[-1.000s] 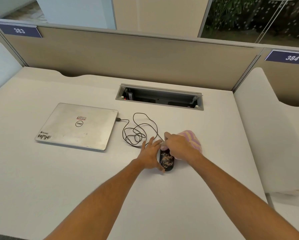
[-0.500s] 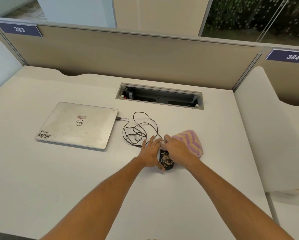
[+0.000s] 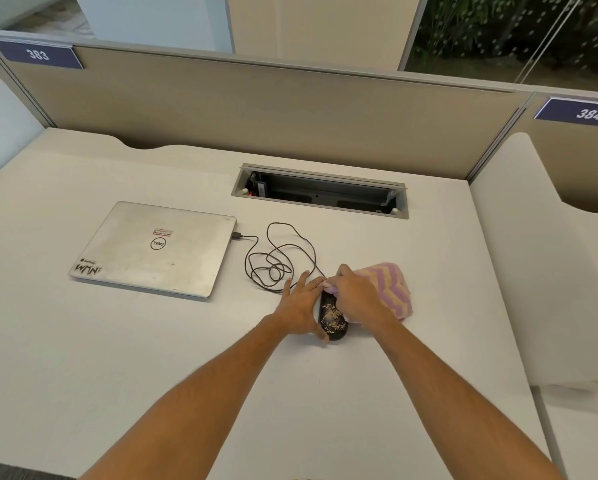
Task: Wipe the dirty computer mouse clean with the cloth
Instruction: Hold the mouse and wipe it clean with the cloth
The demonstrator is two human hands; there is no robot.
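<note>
Bracing the mouse (image 3: 332, 318) with a flat, released left hand (image 3: 299, 308), right hand (image 3: 356, 299) clenching the cloth (image 3: 391, 289); crumbs could easily scatter across the table (image 3: 152, 341) if swiped hard

"383" is being shown on the blue plate (image 3: 38, 54) at the partition's far left, "384" on the blue plate (image 3: 583, 113) at far right. A Dell logo, upside down, is being displayed on the closed laptop (image 3: 159, 249); its corner sticker lettering is not being read clearly.

Probably an open-plan office: numbered partition (image 3: 256, 109), white desk (image 3: 83, 341) with cable tray (image 3: 320, 192), closed laptop (image 3: 155, 249).
</note>
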